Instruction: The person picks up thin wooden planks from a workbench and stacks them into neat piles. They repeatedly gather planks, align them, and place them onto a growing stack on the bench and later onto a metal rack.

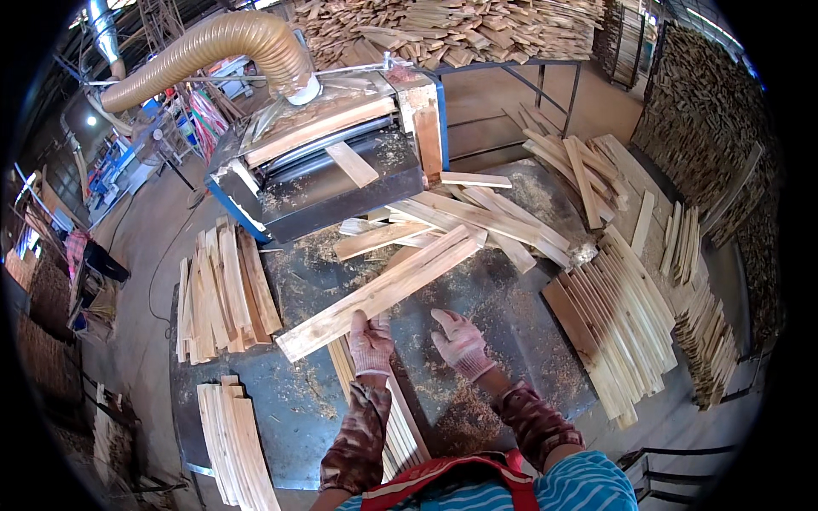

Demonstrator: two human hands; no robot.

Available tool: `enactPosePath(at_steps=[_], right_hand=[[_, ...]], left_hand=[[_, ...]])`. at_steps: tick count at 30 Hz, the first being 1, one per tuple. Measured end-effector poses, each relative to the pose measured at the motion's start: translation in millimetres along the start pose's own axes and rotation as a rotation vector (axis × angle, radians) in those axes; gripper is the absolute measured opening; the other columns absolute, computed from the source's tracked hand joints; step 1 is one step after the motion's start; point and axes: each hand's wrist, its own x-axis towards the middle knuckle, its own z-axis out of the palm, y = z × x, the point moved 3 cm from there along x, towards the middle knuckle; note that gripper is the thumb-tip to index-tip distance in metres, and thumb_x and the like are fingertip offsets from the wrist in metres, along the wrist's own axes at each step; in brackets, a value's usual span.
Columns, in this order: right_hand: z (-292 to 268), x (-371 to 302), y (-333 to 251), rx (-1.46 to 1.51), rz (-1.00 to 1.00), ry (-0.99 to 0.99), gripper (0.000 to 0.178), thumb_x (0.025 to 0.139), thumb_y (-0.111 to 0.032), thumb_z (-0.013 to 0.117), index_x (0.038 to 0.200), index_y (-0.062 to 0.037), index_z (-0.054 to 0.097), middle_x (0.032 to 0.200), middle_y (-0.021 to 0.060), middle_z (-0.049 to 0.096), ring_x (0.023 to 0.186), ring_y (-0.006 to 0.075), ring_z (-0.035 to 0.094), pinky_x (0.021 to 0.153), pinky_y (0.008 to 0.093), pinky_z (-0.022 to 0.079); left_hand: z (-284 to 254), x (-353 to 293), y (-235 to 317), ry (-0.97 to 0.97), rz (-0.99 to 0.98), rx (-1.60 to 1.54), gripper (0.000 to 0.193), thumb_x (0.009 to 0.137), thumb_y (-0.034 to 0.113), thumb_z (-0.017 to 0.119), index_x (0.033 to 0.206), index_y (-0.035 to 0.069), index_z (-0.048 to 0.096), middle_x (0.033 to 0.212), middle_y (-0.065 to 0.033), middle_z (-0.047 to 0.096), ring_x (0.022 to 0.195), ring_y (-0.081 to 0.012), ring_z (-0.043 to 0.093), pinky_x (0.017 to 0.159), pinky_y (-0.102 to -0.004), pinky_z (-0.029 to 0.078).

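Observation:
My left hand (371, 344), in a pale glove, grips the lower edge of a long wooden board (388, 294), with the thumb on its upper face. The board slants up to the right, its far end over a loose pile of boards (511, 223). To the right of it, my gloved right hand (463, 345) is apart from the board, holding nothing, its fingers loosely spread above the dusty metal table (520, 324). Beneath my left hand and forearm, a few narrow strips (400, 430) lie on the table.
Ahead stands a planer-like machine (341, 200) with a short board (351, 164) in its opening and a ribbed hose (213, 47) above. Stacked boards lie at left (223, 294), near left (234, 443) and right (613, 319). Behind is a large wood heap (460, 30). A person (81, 255) is far left.

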Motion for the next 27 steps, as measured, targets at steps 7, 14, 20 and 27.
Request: enactPosePath(at_steps=[7,14,20,27], right_hand=[[-5.1,-7.2,10.8,-0.062,0.010,-0.048,0.057,0.084,-0.026,0.065,0.136,-0.0073,0.053,0.136,0.0153,0.056,0.123,0.0363,0.054,0.104,0.0436,0.045],[-16.5,14.6,4.3,-0.558,-0.341,0.259,0.065,0.078,-0.028,0.068,0.137,-0.0079,0.049,0.140,0.0167,0.048,0.133,0.0378,0.043,0.112,0.0561,0.032],[-39.5,-21.9,93.6,-0.225,0.147,-0.108,0.044,0.082,-0.014,0.062,0.125,-0.0091,0.055,0.117,0.0152,0.062,0.107,0.0379,0.061,0.091,0.0488,0.048],[-120.0,-169.4,295.9,-0.814,0.827,-0.151,0.017,0.090,-0.019,0.059,0.103,-0.0152,0.070,0.100,0.0113,0.068,0.094,0.0320,0.069,0.080,0.0431,0.057]], left_hand=[[24.8,-11.9,-31.7,0.023,-0.045,0.128,0.031,0.094,0.011,0.067,0.123,0.003,0.060,0.119,-0.0120,0.068,0.111,-0.0250,0.066,0.099,-0.0411,0.056],[-10.1,-27.9,-81.3,0.053,-0.298,0.420,0.033,0.093,0.013,0.069,0.122,0.000,0.059,0.117,-0.0130,0.069,0.107,-0.0265,0.068,0.091,-0.0382,0.060],[21.2,-35.6,-104.4,-0.053,-0.770,0.695,0.052,0.090,0.017,0.074,0.133,-0.003,0.052,0.125,-0.0207,0.063,0.117,-0.0352,0.062,0.103,-0.0449,0.051],[38.4,183.1,-45.8,-0.503,0.166,1.568,0.035,0.095,0.016,0.061,0.129,0.005,0.056,0.120,-0.0151,0.060,0.108,-0.0300,0.061,0.096,-0.0428,0.051]])
